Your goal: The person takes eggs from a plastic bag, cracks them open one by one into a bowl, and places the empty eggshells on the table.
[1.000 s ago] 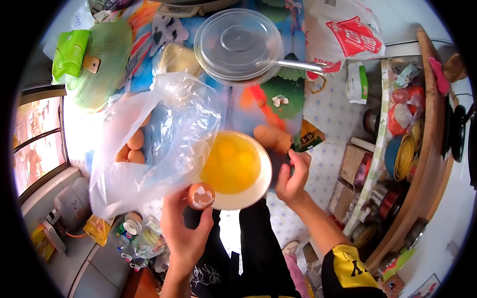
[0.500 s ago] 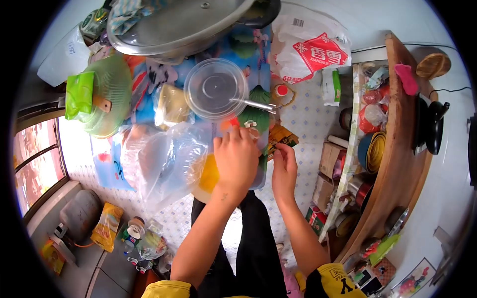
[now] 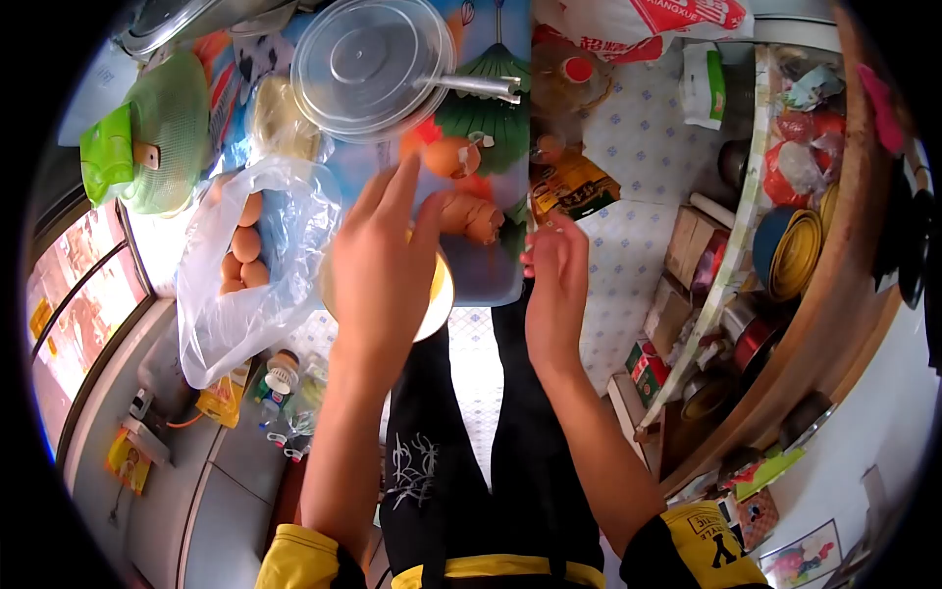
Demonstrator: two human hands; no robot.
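My left hand [image 3: 383,270] is open above the bowl [image 3: 442,306], hiding most of it; only its pale rim and a little yellow egg show. Just beyond the fingertips an eggshell [image 3: 449,157] lies on the table, apart from the hand. Stacked brown shells [image 3: 471,217] lie beside my left thumb. My right hand [image 3: 556,294] is closed at the table's near right edge, its fingers curled together; what they hold, if anything, is too small to name. Whole brown eggs [image 3: 246,244] sit in the clear plastic bag [image 3: 211,329] at the left.
A clear lidded container [image 3: 368,64] with a metal utensil [image 3: 481,85] across its edge stands at the back. A green strainer [image 3: 175,123] is at the left. Beyond the table's right edge are an orange packet [image 3: 579,187] and crowded shelves [image 3: 721,304].
The shell my left hand held a second ago is now out of it, on the table. That hand has reached across the bowl and opened. The view has shifted.
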